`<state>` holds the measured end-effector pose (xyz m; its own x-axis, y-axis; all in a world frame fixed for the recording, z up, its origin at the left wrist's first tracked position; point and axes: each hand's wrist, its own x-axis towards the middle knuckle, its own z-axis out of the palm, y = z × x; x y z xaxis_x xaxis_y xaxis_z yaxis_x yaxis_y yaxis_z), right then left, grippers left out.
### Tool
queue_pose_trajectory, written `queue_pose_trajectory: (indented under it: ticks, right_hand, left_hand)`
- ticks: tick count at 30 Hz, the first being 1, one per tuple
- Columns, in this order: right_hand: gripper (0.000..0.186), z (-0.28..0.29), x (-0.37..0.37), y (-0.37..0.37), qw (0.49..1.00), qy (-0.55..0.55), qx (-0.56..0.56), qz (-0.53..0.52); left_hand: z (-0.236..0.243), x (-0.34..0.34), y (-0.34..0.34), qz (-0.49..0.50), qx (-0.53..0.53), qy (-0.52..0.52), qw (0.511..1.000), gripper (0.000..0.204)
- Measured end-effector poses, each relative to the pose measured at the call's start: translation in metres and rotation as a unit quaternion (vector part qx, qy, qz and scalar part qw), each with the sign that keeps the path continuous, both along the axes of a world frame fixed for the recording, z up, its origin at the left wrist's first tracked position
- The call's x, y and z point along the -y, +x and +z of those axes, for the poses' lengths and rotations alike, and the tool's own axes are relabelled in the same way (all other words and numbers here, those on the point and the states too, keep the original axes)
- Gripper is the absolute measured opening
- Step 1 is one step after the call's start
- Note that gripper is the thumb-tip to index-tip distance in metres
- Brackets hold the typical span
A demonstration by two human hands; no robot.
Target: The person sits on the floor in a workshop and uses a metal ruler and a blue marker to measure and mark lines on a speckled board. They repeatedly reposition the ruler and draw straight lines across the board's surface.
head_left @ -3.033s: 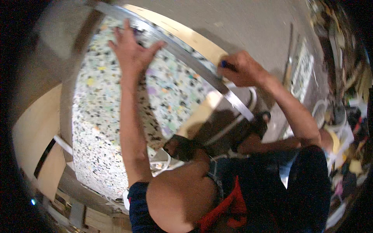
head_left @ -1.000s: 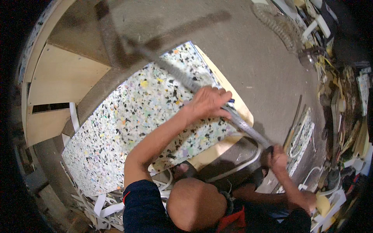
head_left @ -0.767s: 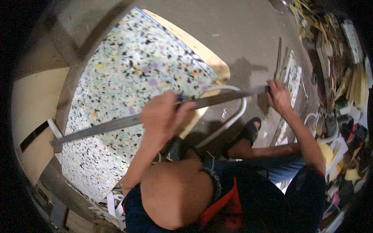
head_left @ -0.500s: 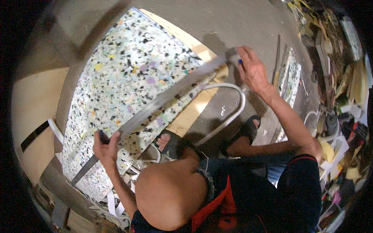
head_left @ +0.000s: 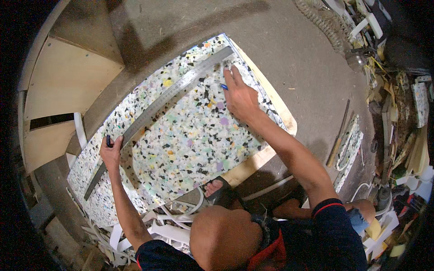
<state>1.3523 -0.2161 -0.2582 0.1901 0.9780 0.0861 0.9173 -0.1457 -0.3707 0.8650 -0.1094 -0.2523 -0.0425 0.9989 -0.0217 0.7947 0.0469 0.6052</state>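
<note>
Speckled foam sheet [head_left: 181, 135] partly over a pale board [head_left: 255, 165] on the floor [head_left: 294, 54]; long metal ruler [head_left: 174, 89] runs diagonally across the sheet, far corner toward near-left edge. Right hand [head_left: 242, 98] just below the ruler's far end, index and middle stretched out, slightly apart, small blue object [head_left: 224, 86] beside them. Left hand [head_left: 110, 153] over the ruler's near stretch, thumb and forefinger around a dark blue piece [head_left: 108, 142], can't tell if pinching.

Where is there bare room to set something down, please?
Bare grey concrete floor lies between the wide speckled white foam sheet and the grey ribbed tube at upper right. Mixed scraps crowd the right edge; curled white strips crowd the sheet's near edge.
</note>
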Motion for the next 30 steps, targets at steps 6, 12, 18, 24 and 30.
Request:
queue_pose_trajectory:
  ticks: [6,12,18,24,30]
  right_hand:
    - [0.058,-0.02,-0.056,-0.011,0.995,-0.094,0.04,-0.021]
    - [0.06,-0.016,-0.066,-0.013,0.992,-0.123,0.028,-0.019]
    - [0.063,-0.016,-0.067,-0.012,0.987,-0.157,0.019,-0.017]
    - [0.064,-0.034,-0.068,-0.008,0.993,-0.112,0.038,0.022]
    - [0.062,-0.033,-0.072,-0.008,0.984,-0.107,0.136,0.048]
  left_hand:
    - [-0.013,-0.037,0.028,0.009,-0.059,-0.049,0.997,0.055]
    - [-0.026,-0.056,0.018,0.001,-0.046,-0.05,0.998,0.053]
    - [-0.024,-0.062,0.025,0.011,-0.078,-0.053,0.995,0.051]
    - [-0.033,-0.061,0.018,-0.003,-0.162,0.052,0.985,0.064]
    - [-0.041,-0.015,0.115,0.038,-0.05,0.29,0.955,0.041]
